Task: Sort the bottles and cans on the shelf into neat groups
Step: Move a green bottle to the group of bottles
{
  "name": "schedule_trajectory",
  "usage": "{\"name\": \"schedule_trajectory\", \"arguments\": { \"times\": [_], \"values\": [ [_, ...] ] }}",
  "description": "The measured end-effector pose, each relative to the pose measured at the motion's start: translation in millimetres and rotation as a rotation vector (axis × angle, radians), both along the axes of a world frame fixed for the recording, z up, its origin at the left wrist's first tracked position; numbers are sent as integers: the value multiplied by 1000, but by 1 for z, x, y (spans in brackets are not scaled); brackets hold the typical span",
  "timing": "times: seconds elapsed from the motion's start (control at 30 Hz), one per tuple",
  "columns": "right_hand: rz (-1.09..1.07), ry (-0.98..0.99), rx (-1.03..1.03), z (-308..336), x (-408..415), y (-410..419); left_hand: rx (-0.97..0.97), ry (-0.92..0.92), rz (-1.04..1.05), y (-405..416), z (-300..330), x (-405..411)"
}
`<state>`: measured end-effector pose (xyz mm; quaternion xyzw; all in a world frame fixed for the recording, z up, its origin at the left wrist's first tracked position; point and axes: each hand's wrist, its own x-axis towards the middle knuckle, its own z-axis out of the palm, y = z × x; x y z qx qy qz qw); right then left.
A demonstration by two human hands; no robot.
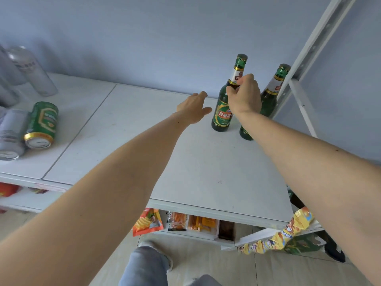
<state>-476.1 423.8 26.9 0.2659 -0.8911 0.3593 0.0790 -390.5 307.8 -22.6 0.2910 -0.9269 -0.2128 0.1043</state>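
Right hand (244, 93) has its grip pinched on the neck of the near green bottle (223, 109), upright on the shelf (206, 162). Left hand (193, 108) released. Glass looks heavy, slick, breakable; lower body probably steadier.

Both bare forearms reach forward from the bottom corners toward frame centre-right. Left hand (193, 107): back up, fingers straight and relaxed, thumb out to the right, holding nothing. Right hand (245, 93): higher, just right of the left, wrist bent, fingers (231, 90) and thumb curled, pinching a green glass bottle's neck (237, 76).
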Motion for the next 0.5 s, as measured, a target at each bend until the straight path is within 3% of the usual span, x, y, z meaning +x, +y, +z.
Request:
{"name": "schedule_trajectory", "arguments": {
  "times": [0.5],
  "values": [
    [379,2,70,1,171,-130,-98,-122,212,-118,21,216]
  ]
}}
